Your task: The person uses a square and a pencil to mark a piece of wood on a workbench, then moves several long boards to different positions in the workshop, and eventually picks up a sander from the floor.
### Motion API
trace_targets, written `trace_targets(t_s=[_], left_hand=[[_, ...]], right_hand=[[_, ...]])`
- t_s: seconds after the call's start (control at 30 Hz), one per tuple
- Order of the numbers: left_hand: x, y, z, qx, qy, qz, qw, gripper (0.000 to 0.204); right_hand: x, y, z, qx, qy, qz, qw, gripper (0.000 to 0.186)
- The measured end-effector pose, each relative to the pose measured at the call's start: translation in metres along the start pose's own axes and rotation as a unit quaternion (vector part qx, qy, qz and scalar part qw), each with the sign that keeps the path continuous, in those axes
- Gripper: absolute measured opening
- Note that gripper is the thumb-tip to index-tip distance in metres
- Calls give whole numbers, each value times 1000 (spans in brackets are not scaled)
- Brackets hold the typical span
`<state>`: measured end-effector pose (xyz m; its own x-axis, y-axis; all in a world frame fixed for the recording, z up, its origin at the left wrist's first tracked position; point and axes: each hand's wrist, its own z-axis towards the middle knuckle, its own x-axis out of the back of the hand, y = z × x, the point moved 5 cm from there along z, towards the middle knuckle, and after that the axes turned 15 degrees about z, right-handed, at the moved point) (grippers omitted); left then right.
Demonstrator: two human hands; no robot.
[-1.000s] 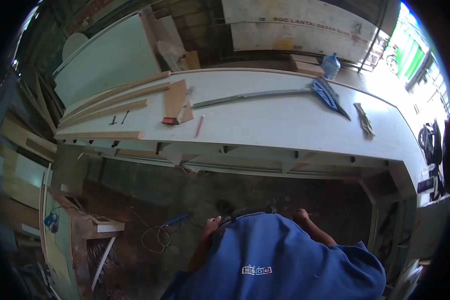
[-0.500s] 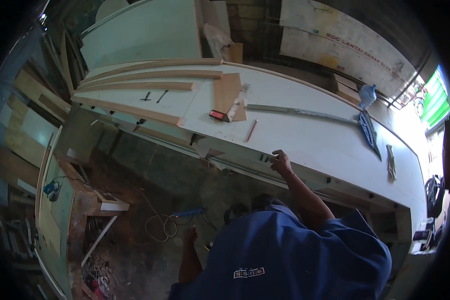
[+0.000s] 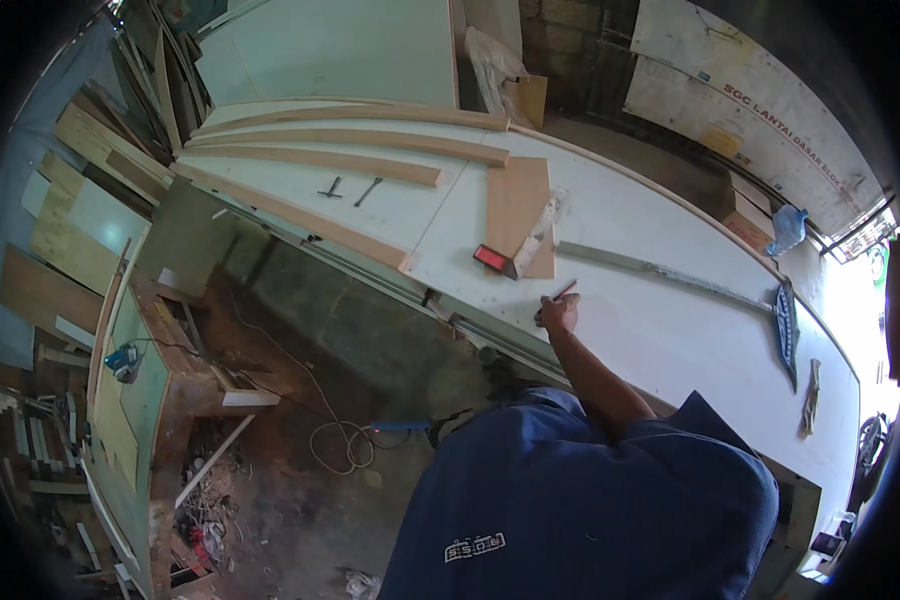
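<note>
My right hand [image 3: 558, 312] reaches over the near edge of a long white table [image 3: 670, 340], and its fingers are closed around the near end of a thin pencil [image 3: 567, 290] lying on the top. A red flat block [image 3: 491, 258] and a plywood offcut [image 3: 518, 212] with a pale strip on it lie just left of the hand. To the right, a long grey metal straightedge [image 3: 650, 270] runs towards a blue square [image 3: 785, 330]. My left hand is hidden below my blue shirt.
Long wooden battens [image 3: 350, 160] and two small metal tools [image 3: 348, 188] lie on the table's left half. Offcuts and a cabinet frame [image 3: 150, 380] stand on the left. A coiled cable [image 3: 335, 445] and a blue tool [image 3: 402, 426] lie on the dirt floor.
My right hand has gone from the table's near edge up onto the top, to the pencil. The view has swung left along the table. My left arm has dropped out of sight.
</note>
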<state>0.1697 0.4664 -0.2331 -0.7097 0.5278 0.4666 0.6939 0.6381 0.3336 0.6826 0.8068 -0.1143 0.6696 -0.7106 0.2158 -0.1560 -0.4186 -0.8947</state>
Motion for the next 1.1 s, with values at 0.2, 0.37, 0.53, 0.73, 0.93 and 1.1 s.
trace_targets(t_s=[0.2, 0.37, 0.53, 0.73, 0.93, 1.1], left_hand=[[81, 84, 43, 11, 49, -60, 997, 45], [136, 165, 60, 35, 84, -218, 972, 47], [144, 145, 108, 36, 86, -268, 959, 51], [142, 111, 117, 51, 62, -153, 985, 54], [190, 87, 134, 78, 71, -163, 981, 58], [270, 103, 164, 64, 112, -195, 972, 61]], right_hand=[[-58, -25, 17, -111, 27, 226, 967, 50], [-75, -17, 37, -183, 95, 345, 916, 61], [-72, -18, 50, -142, 88, 344, 924, 35], [-64, -37, 64, -153, 67, 349, 922, 26], [-70, -55, 79, -53, 43, 268, 961, 16], [-212, -99, 111, 120, -43, 204, 971, 11]])
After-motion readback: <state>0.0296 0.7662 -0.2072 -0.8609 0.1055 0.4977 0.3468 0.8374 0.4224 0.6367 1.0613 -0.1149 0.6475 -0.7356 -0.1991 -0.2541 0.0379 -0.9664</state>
